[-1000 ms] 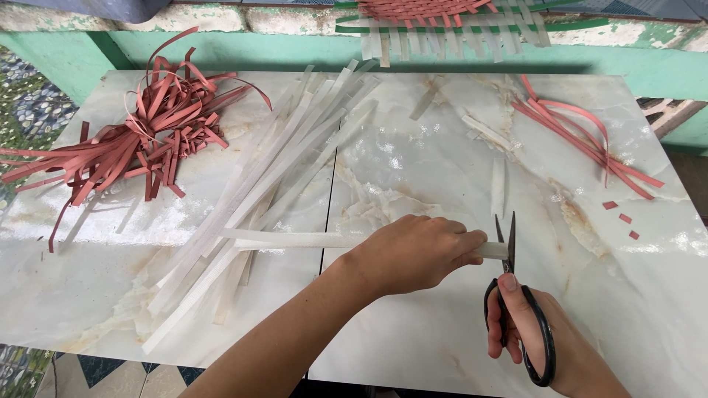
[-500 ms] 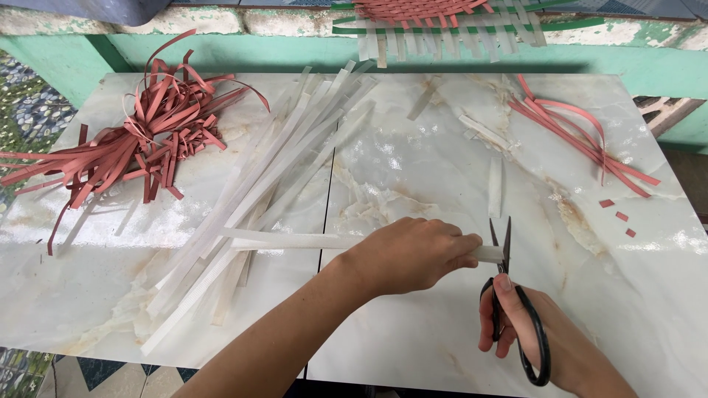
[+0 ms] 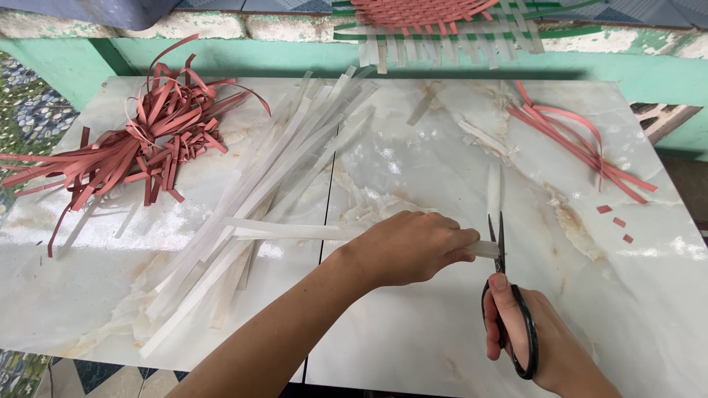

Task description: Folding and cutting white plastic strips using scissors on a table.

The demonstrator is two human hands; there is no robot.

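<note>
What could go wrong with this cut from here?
1. The left hand pinches the white strip right beside the scissors, so its fingertips may get nicked.
2. Only a short end pokes past the blades, so the strip may slip or cut crooked.
3. The offcut may get lost among loose white strips.

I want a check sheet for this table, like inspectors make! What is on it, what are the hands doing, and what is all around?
Surface: pale marble-look table, glossy, seam down the middle.
Job's things: white strip held flat by the left hand; black-handled scissors in the right hand, blades at the strip's right end.
Clutter: pile of white strips; heap of red strips at left; smaller bunch of red strips at right; tiny red offcuts.
Grippers: left hand pressing the strip; right hand fingers through the scissor loops.
Cables: nothing seen.
Surroundings: green wall ledge; half-woven red, white and green mat on it.
</note>
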